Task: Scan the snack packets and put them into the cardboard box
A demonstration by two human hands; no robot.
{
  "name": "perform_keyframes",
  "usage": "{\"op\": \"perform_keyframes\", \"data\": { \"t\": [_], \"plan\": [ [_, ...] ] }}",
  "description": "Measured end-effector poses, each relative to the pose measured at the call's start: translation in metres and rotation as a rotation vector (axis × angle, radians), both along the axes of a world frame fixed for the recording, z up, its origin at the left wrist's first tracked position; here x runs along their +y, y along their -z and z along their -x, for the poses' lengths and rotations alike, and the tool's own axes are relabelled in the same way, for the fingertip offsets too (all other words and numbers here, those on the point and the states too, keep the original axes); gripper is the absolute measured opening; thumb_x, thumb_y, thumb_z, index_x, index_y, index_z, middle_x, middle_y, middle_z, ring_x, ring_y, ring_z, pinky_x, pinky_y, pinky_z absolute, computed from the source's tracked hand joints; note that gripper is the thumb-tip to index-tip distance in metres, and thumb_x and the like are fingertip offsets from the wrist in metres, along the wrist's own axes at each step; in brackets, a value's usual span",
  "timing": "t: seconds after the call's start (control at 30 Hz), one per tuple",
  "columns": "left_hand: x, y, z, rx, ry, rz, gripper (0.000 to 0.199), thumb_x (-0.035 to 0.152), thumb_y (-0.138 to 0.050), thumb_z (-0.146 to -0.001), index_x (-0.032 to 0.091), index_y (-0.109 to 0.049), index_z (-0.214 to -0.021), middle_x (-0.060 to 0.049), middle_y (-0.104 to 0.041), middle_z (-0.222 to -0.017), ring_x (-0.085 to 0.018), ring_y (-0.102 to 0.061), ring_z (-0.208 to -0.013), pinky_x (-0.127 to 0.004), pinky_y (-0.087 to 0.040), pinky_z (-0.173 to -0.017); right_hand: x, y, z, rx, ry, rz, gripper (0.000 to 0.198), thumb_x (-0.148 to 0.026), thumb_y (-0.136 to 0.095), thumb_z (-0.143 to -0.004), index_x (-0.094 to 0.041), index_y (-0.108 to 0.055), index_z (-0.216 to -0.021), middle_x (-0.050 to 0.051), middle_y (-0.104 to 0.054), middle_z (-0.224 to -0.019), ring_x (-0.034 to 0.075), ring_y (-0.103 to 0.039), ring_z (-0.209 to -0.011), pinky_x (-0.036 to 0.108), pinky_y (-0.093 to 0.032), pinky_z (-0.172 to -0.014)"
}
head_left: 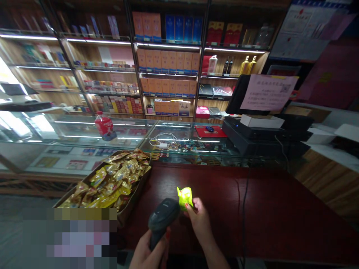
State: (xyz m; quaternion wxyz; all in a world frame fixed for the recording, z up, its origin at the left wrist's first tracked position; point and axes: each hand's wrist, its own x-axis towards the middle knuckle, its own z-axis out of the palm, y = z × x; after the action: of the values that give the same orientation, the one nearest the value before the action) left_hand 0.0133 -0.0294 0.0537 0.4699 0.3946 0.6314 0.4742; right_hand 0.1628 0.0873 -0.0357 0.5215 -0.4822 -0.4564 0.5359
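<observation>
In my left hand is a dark handheld barcode scanner, its fingers wrapped round the handle. The scanner's head points right, toward a small yellow-green snack packet. My right hand pinches that packet by its lower right edge, just above the dark red table. The packet looks brightly lit. Left of both hands stands a cardboard box filled with many gold and yellow packets, lying loosely on one another.
Beyond the table runs a glass display counter with a red-labelled bottle and a white charging cable on it. A monitor and black cash drawer stand at right. A dark cable crosses the table.
</observation>
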Motion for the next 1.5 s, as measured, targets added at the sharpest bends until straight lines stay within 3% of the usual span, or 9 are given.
{"op": "perform_keyframes", "data": {
  "t": [0.33, 0.57, 0.83, 0.93, 1.03, 1.13, 1.23, 1.4, 1.5],
  "plan": [
    [-0.004, 0.004, 0.001, -0.062, -0.021, 0.045, 0.049, 0.065, -0.071, -0.068, 0.017, -0.061, -0.071, 0.005, -0.052, -0.047, -0.008, -0.044, -0.038, -0.019, -0.036, -0.039, 0.001, 0.004, 0.006, -0.016, -0.03, -0.042, 0.037, -0.055, -0.072, -0.075, -0.022, -0.062, -0.088, 0.003, -0.072, -0.085, 0.022, -0.069, -0.074, 0.033, -0.057, -0.067],
    [-0.009, 0.044, 0.014, -0.173, -0.206, -0.002, 0.061, 0.075, -0.067, -0.067, 0.018, -0.06, -0.085, 0.008, -0.05, -0.044, -0.007, -0.041, -0.03, -0.017, -0.031, -0.031, 0.015, -0.019, 0.02, -0.123, -0.092, -0.103, 0.04, -0.055, -0.068, -0.079, -0.019, -0.066, -0.098, 0.007, -0.075, -0.09, 0.025, -0.069, -0.077, 0.034, -0.056, -0.066],
    [0.009, 0.089, 0.023, -0.236, -0.312, 0.034, 0.062, 0.076, -0.064, -0.068, 0.02, -0.051, -0.092, 0.008, -0.054, -0.046, -0.01, -0.047, -0.028, -0.019, -0.036, -0.029, 0.041, -0.105, 0.138, -0.425, -0.476, -0.465, 0.022, -0.03, -0.064, -0.081, -0.023, -0.073, -0.1, 0.005, -0.078, -0.093, 0.025, -0.071, -0.083, 0.035, -0.053, -0.076],
    [0.009, 0.097, 0.025, -0.228, -0.29, 0.037, 0.063, 0.072, -0.064, -0.069, 0.018, -0.051, -0.1, 0.008, -0.055, -0.048, -0.011, -0.047, -0.028, -0.021, -0.036, -0.029, 0.045, -0.122, 0.191, -0.433, -0.525, -0.493, 0.027, -0.023, -0.069, -0.078, -0.022, -0.073, -0.104, 0.005, -0.078, -0.096, 0.023, -0.072, -0.086, 0.033, -0.053, -0.08],
    [0.004, 0.101, 0.03, -0.293, -0.261, 0.029, 0.064, 0.055, -0.065, -0.074, 0.016, -0.045, -0.121, 0.005, -0.061, -0.055, -0.014, -0.055, -0.035, -0.024, -0.042, -0.036, 0.046, -0.129, 0.205, -0.417, -0.523, -0.494, 0.041, -0.024, -0.069, -0.078, -0.018, -0.069, -0.119, 0.008, -0.078, -0.1, 0.023, -0.072, -0.086, 0.033, -0.055, -0.08],
    [-0.006, 0.1, 0.037, -0.404, -0.202, -0.025, 0.065, 0.037, -0.063, -0.076, 0.017, -0.039, -0.133, -0.002, -0.069, -0.076, -0.018, -0.066, -0.053, -0.029, -0.052, -0.051, 0.037, -0.121, 0.164, -0.39, -0.471, -0.5, 0.04, -0.035, -0.061, -0.087, -0.021, -0.065, -0.124, 0.01, -0.075, -0.112, 0.024, -0.071, -0.095, 0.034, -0.056, -0.083],
    [-0.013, 0.091, 0.041, -0.366, -0.083, -0.143, 0.057, 0.029, -0.064, -0.076, 0.019, -0.048, -0.129, -0.008, -0.07, -0.099, -0.023, -0.07, -0.08, -0.035, -0.055, -0.075, 0.01, -0.086, 0.094, -0.287, -0.348, -0.374, 0.043, -0.051, -0.052, -0.091, -0.023, -0.067, -0.12, 0.012, -0.073, -0.116, 0.026, -0.07, -0.104, 0.037, -0.056, -0.089],
    [-0.006, 0.051, 0.023, 0.027, 0.256, -0.314, 0.082, 0.015, -0.066, -0.067, 0.016, -0.042, -0.146, -0.015, -0.054, -0.144, -0.034, -0.049, -0.133, -0.045, -0.037, -0.114, -0.043, -0.005, 0.019, -0.113, -0.306, -0.058, 0.069, -0.066, -0.073, -0.067, -0.03, -0.064, -0.126, 0.012, -0.07, -0.125, 0.031, -0.065, -0.118, 0.041, -0.055, -0.096],
    [0.002, 0.018, 0.013, 0.355, 0.413, -0.308, 0.072, 0.007, -0.064, -0.064, 0.021, -0.06, -0.134, -0.01, -0.063, -0.137, -0.03, -0.058, -0.126, -0.036, -0.045, -0.108, -0.056, 0.016, -0.001, -0.153, -0.266, 0.084, 0.053, -0.065, -0.077, -0.06, -0.032, -0.074, -0.102, 0.01, -0.074, -0.115, 0.034, -0.066, -0.115, 0.043, -0.052, -0.101]
  ]
}}
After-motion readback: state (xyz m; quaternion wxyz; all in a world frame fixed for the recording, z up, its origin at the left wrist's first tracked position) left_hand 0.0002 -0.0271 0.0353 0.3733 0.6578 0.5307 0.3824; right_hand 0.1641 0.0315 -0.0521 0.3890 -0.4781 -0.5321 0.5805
